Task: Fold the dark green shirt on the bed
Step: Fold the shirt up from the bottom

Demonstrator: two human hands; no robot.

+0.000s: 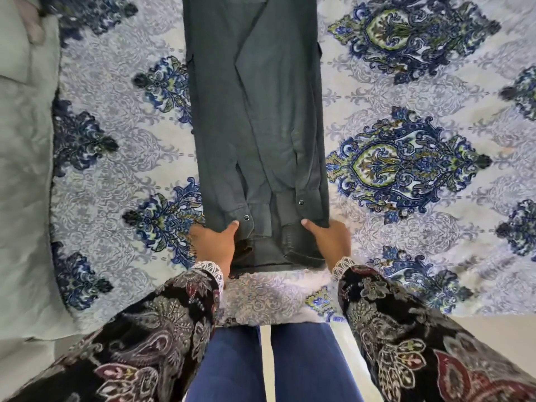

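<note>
The dark green shirt (255, 117) lies on the bed as a long narrow strip, its sides and both sleeves folded inward, running from the near edge to the top of the view. Two cuffs with dark snap buttons lie near its lower end. My left hand (214, 245) grips the shirt's near left corner, thumb on top of the fabric and fingers under the edge. My right hand (330, 242) grips the near right corner the same way. Both hands are at the shirt's bottom hem.
The bed is covered by a pale quilt (406, 227) with blue and green floral medallions. A pale green blanket or pillow (26, 169) lies along the left side. My legs in blue trousers (272, 367) stand against the bed's near edge.
</note>
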